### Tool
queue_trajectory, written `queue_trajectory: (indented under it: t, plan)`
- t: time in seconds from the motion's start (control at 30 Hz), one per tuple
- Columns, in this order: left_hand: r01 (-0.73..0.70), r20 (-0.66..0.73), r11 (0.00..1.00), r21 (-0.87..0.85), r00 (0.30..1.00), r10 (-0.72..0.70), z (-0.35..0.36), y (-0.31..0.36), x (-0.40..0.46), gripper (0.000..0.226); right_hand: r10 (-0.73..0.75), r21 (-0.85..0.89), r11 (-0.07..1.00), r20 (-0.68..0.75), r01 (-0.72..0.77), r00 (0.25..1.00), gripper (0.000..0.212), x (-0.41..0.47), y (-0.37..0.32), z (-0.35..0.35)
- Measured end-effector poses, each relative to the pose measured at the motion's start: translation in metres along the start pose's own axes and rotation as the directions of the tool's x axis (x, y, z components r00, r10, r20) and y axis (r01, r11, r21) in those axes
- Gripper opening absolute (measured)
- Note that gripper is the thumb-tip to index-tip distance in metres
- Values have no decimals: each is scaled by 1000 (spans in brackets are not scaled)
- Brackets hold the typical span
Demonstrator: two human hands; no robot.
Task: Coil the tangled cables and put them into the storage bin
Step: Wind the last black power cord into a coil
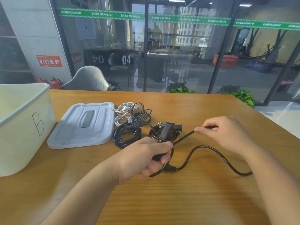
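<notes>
Head view (close) faces down over table [211, 200].

A wooden table [203, 200] lies under the hands, with a grey chair [88, 78] beyond its far edge. Past that, a glass wall [178, 54] with green tape [146, 16], potted plants [180, 88] and red fire extinguishers [55, 82] far left.

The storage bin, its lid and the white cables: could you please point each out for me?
storage bin [24, 127]: head view, front wall beside the letter B.
lid [73, 127]: head view, flat top.
white cables [124, 108]: head view, upper loops.
</notes>
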State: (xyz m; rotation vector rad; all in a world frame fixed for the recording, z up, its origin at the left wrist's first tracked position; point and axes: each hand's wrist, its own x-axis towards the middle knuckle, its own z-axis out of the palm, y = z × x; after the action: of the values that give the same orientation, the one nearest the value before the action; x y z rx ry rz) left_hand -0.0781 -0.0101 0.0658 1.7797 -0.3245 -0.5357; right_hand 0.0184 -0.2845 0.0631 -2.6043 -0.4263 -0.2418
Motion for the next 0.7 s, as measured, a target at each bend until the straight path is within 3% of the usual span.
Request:
queue_trajectory:
  t: [0.13,0.27,0.37,0.47,0.63,0.7]
  plan:
    - [50,-136,996,74,990,-40,3,-4,6,46,-59,85,994,-170,74,984,47,-3,-18,-1]
    - [92,-288,995,30,954,-80,-2,-9,9,44,-142,301,932,-214,203,967,41,-18,-49,-2]
    - [83,-337,996,-14,938,-83,-7,-11,10,43,-192,508,829,-132,232,973,38,-32,-71,0]
    - [41,-385,997,-59,921,-61,-8,-13,12,43,-222,698,701,19,147,975,38,-41,-87,5]
    - [-122,-400,978,-170,916,45,-6,-12,11,44,-395,765,633,182,123,900,32,-58,-109,17]
    - [-184,-426,955,-234,902,70,-5,-11,10,39,-455,728,661,198,180,869,28,-65,-115,26]
